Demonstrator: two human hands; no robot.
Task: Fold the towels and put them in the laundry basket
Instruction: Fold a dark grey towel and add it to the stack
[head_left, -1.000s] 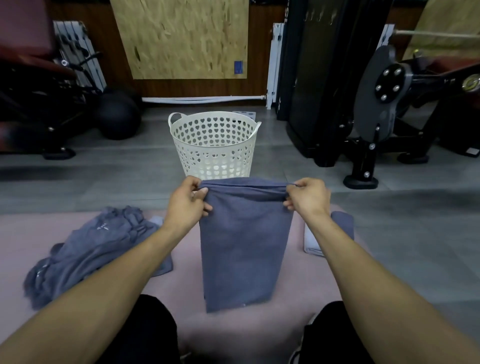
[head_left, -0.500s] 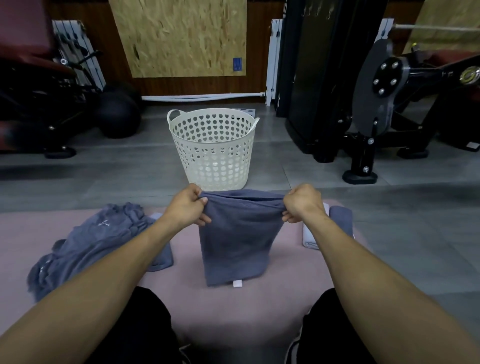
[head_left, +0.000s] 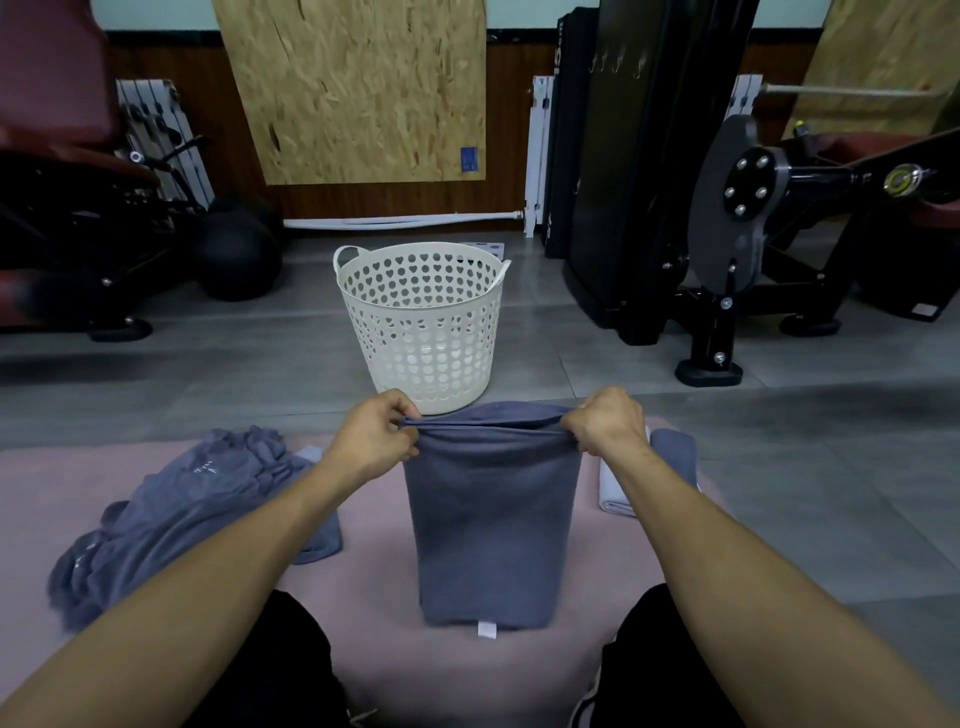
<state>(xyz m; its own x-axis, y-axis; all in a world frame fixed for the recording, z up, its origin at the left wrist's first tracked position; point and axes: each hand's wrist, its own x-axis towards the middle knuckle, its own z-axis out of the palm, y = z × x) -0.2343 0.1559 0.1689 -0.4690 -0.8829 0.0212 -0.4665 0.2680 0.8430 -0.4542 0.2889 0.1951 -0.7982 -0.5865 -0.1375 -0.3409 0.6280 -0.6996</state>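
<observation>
A grey-blue towel (head_left: 491, 525) hangs folded between my hands, its lower fold resting on the pink mat (head_left: 62, 488) with a small white tag at the bottom. My left hand (head_left: 371, 436) pinches the towel's top left corner and my right hand (head_left: 605, 421) pinches the top right corner. The white perforated laundry basket (head_left: 423, 332) stands on the floor just beyond the towel; I see no towel inside it. A heap of unfolded grey-blue towels (head_left: 171, 514) lies to the left on the mat. Folded towels (head_left: 672, 457), one grey-blue and one white, lie behind my right wrist.
Black gym machines stand at the right (head_left: 727, 234) and far left (head_left: 78, 223), with a black ball (head_left: 236, 254) near the left one. Grey floor surrounds the basket. My knees in black trousers (head_left: 280, 670) frame the mat's near edge.
My hands lowered and came closer together with the towel's top edge; the hanging towel settled onto the mat, folded shorter, with the white tag now showing at the bottom.
</observation>
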